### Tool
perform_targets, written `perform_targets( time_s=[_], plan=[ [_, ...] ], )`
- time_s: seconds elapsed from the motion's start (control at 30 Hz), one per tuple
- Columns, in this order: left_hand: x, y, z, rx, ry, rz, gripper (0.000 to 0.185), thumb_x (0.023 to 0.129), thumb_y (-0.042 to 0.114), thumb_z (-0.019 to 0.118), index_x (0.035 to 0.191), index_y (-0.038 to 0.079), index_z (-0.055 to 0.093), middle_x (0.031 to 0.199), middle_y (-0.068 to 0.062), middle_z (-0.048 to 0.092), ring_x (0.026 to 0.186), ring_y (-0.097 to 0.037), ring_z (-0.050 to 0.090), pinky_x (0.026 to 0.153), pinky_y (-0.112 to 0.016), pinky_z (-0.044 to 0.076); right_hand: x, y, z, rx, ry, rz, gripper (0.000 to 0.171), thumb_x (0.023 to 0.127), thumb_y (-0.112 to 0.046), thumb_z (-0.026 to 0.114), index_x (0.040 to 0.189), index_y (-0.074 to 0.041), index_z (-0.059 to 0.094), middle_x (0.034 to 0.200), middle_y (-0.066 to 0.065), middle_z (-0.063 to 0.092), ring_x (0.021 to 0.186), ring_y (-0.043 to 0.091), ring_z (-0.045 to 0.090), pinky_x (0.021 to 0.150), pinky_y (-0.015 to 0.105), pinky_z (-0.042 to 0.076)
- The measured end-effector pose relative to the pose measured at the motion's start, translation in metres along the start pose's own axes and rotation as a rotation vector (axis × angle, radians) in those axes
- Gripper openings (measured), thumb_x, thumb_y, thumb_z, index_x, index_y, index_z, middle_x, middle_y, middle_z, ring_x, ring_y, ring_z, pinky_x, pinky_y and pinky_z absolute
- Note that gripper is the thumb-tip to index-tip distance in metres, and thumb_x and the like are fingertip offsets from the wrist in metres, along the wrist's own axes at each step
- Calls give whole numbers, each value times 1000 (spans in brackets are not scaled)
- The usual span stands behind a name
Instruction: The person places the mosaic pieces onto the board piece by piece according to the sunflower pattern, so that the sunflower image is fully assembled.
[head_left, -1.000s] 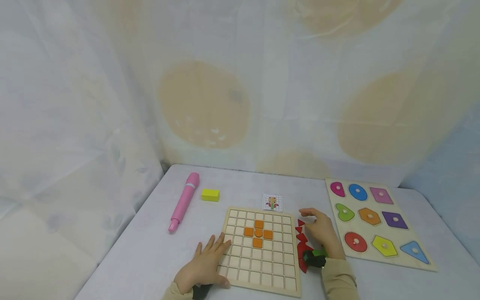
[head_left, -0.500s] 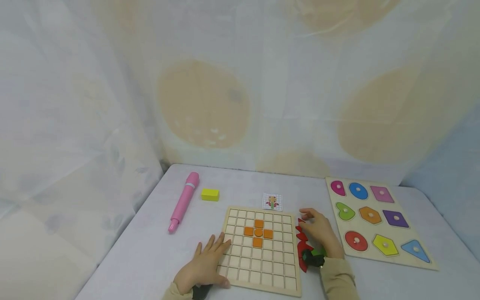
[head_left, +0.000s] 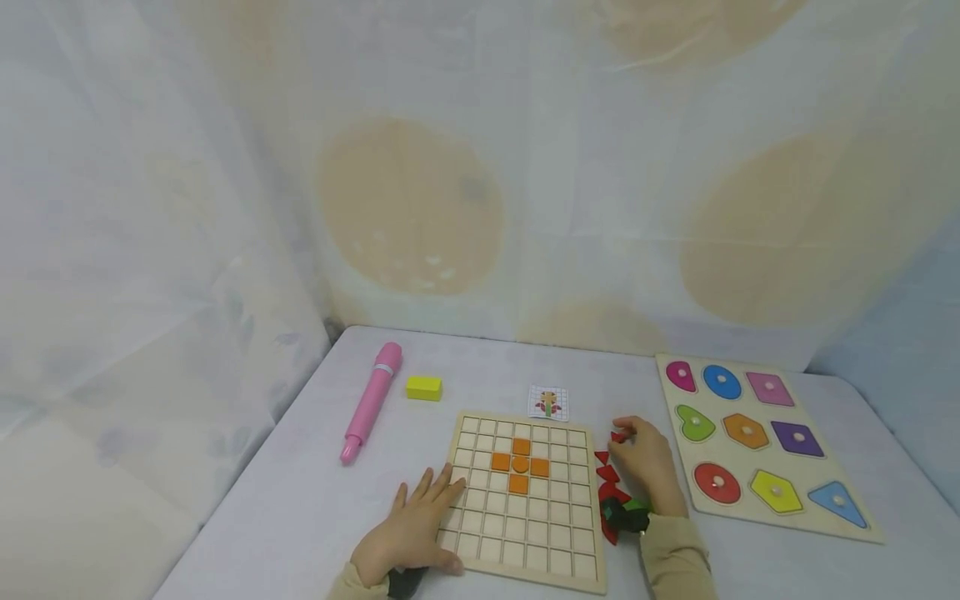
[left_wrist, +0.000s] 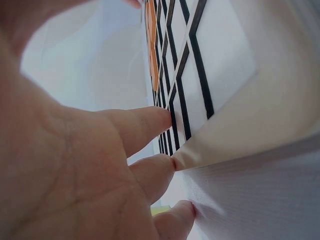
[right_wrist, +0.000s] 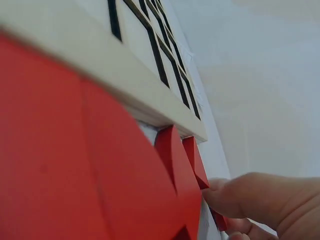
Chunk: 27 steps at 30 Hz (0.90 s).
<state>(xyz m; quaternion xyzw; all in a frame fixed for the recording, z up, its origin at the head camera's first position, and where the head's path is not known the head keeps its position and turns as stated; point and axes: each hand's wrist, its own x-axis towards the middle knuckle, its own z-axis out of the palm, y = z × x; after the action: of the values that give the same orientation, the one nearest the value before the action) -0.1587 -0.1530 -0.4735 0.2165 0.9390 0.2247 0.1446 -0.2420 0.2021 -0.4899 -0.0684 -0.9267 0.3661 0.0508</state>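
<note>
A wooden grid board lies on the table with several orange square tiles and an orange round piece forming a cross. My left hand rests flat over its lower left edge, fingers spread, as the left wrist view confirms with fingertips at the board rim. Beside the right edge, my right hand pinches a small red triangle between thumb and finger. Its held part shows as a red edge in the right wrist view. More red pieces line that side, partly hidden by the wrist strap.
A small pattern card lies behind the board. Further left are a yellow block and a pink pen-shaped stick. A shape puzzle board with knobbed pieces occupies the right. Patterned cloth hangs behind the table.
My right thumb and finger have closed on the topmost red triangle, which has shifted slightly right and away from the board. The left hand keeps its place.
</note>
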Motion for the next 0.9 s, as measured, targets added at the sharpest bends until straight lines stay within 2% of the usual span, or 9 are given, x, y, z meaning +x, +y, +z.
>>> perform_targets(
  time_s=[0.13, 0.37, 0.53, 0.7, 0.8, 0.9],
  plan=[
    [0, 2, -2, -6, -1, 2, 107, 64, 44, 86, 150, 8, 33, 161, -21, 17, 146, -51, 12, 104, -80, 7, -1, 0, -1, 23, -22, -7, 39, 84, -8, 66, 120, 4, 58, 111, 24, 63, 97, 33, 57, 87, 49, 47],
    [-1, 5, -4, -8, -6, -3, 107, 64, 43, 86, 150, 8, 33, 161, -21, 17, 146, -50, 12, 105, -80, 6, 1, -1, -1, -12, -4, -4, 37, 82, -8, 66, 116, 4, 59, 102, 22, 65, 87, 29, 58, 80, 45, 50],
    [-1, 5, -4, -16, -7, -10, 107, 64, 42, 86, 150, 8, 33, 161, -20, 17, 146, -50, 11, 105, -80, 6, 1, -6, 0, 8, -6, 25, 38, 81, -9, 66, 116, 4, 58, 103, 23, 65, 88, 31, 61, 79, 46, 53],
    [-1, 3, -3, -16, -5, -9, 107, 63, 43, 86, 150, 8, 33, 161, -20, 17, 146, -50, 11, 105, -80, 6, -2, -14, 3, 49, -11, 19, 38, 80, -9, 65, 116, 3, 60, 101, 22, 65, 88, 29, 62, 68, 35, 52],
    [0, 2, -2, -15, -4, -10, 107, 63, 43, 86, 150, 9, 33, 161, -20, 17, 146, -50, 11, 105, -80, 6, -4, -20, 4, 62, -11, 7, 37, 81, -9, 65, 116, 2, 61, 99, 19, 66, 80, 24, 61, 60, 27, 47],
    [0, 1, -1, -17, -2, -8, 107, 63, 43, 86, 150, 10, 34, 161, -20, 17, 146, -50, 11, 105, -80, 6, -7, -29, 3, 80, -6, 6, 36, 82, -10, 65, 117, 1, 62, 99, 18, 66, 69, 18, 55, 56, 25, 41]
  ],
)
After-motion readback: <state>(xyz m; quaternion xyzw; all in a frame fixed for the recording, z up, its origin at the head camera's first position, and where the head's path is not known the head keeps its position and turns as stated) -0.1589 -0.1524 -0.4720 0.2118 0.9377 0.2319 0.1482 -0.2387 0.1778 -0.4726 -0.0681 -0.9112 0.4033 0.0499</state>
